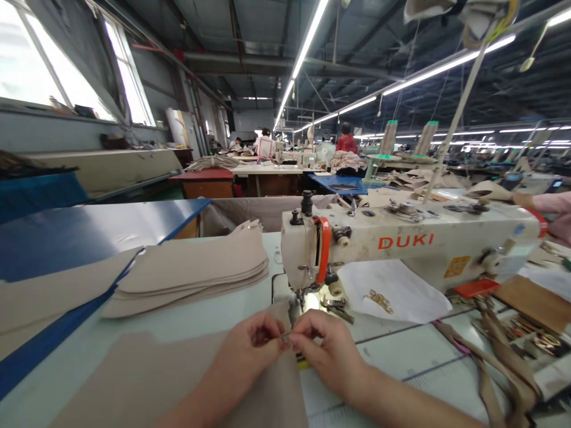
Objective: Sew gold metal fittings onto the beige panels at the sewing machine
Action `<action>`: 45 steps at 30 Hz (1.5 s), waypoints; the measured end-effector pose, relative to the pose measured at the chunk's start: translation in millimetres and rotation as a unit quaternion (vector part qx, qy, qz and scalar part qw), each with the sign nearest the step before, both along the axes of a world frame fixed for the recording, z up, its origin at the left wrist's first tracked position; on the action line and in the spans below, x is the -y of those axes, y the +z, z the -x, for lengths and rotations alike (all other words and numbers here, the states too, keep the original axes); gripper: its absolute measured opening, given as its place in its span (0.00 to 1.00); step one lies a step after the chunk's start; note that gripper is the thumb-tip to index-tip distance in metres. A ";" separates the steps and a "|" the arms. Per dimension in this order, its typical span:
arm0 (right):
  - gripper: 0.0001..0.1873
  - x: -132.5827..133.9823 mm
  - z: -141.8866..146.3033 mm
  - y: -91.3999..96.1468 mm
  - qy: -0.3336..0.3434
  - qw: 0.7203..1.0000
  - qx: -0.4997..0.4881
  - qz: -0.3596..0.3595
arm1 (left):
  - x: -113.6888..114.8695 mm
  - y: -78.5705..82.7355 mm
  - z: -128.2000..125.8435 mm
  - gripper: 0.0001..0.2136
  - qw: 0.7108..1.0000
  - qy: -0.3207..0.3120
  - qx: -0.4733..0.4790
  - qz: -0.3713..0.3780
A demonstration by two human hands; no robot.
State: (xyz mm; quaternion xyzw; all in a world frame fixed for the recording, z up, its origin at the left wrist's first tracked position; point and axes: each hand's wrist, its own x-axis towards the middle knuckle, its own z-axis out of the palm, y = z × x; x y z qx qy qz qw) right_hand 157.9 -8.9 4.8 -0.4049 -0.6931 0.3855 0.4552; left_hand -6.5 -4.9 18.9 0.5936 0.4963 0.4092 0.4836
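Note:
My left hand (252, 345) and my right hand (323, 348) meet just in front of the needle of a white sewing machine (419, 244). Both pinch a small metal piece (285, 337) between thumb and fingers; it is too small to name. Under my hands lies a beige fabric piece (147, 380) on the pale table (187, 324). The needle and presser foot (295, 306) stand right behind my fingertips.
A stack of beige cut pieces (196, 267) lies left of the machine, beside a blue board (80, 235). White paper with small gold fittings (379, 297) sits under the machine arm. Brown straps (499, 351) and clutter lie at right. Other workers sit far back; someone's hand (559, 220) shows at the right edge.

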 end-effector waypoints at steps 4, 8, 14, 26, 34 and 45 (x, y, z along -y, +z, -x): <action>0.07 0.0 -2.1 -2.1 -0.009 0.998 0.042 -0.052 | 3.8 -4.5 0.8 0.07 0.999 -0.003 0.038 0.003; 0.07 -0.6 -3.6 -3.4 -0.002 0.996 0.053 -0.068 | 6.3 -6.3 0.8 0.07 0.999 -0.004 0.054 -0.005; 0.03 -0.5 -3.1 -4.3 0.022 0.999 -0.023 0.005 | 13.8 2.7 -2.6 0.03 0.997 0.026 -0.006 -0.070; 0.04 0.4 -3.1 -3.3 0.044 0.987 -0.088 0.129 | 12.7 -3.6 0.2 0.03 0.998 0.006 -0.017 -0.060; 0.03 -0.3 -5.0 -3.2 0.057 0.990 -0.058 0.112 | 11.5 -5.1 4.2 0.09 0.995 -0.026 -0.095 -0.015; 0.06 0.3 -9.5 0.8 0.010 0.995 0.099 -0.029 | 9.7 0.9 15.2 0.13 0.929 -0.019 -0.318 -0.189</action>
